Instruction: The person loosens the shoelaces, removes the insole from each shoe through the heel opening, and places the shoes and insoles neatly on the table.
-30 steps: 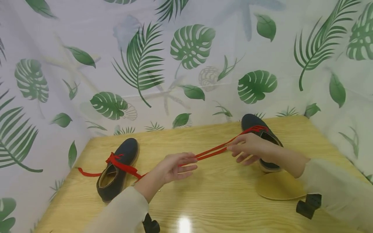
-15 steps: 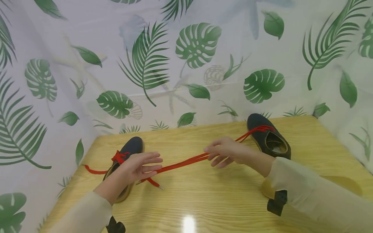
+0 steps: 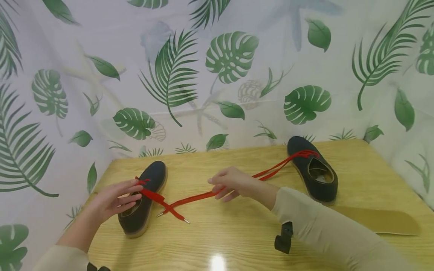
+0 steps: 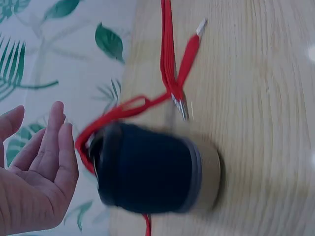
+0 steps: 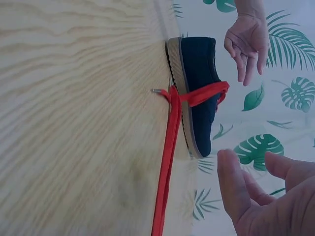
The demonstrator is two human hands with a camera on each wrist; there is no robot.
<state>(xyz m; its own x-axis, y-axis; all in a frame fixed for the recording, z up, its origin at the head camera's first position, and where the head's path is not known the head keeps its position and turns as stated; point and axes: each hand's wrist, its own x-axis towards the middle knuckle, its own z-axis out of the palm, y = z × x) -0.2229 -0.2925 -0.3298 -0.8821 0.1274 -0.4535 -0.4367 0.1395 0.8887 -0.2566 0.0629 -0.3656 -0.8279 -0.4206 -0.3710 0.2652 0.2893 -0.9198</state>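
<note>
My left hand [image 3: 113, 199], fingers relaxed and apart, hovers over the heel side of the left dark blue shoe [image 3: 154, 177]. In the left wrist view this hand [image 4: 42, 177] stands clear of the shoe [image 4: 147, 167] and holds nothing. Red laces [image 3: 193, 197] from the right shoe [image 3: 305, 169] stretch across the table, and their metal tips cross the left shoe's lace [image 3: 152, 195]. Above these laces is my right hand [image 3: 234, 184], hiding part of them. The right wrist view shows that hand [image 5: 275, 196] with thumb and fingers spread, apart from the lace [image 5: 167, 157].
A flat tan sole-shaped piece [image 3: 383, 220] lies on the wooden table [image 3: 237, 241] at the right, partly under the right sleeve [image 3: 325, 222]. Leaf-printed cloth [image 3: 217, 94] hangs behind and beside the table.
My left hand has let go of the right shoe's laces and moved left over the left shoe. The right hand has moved left above the laces, whose tips now lie by the left shoe.
</note>
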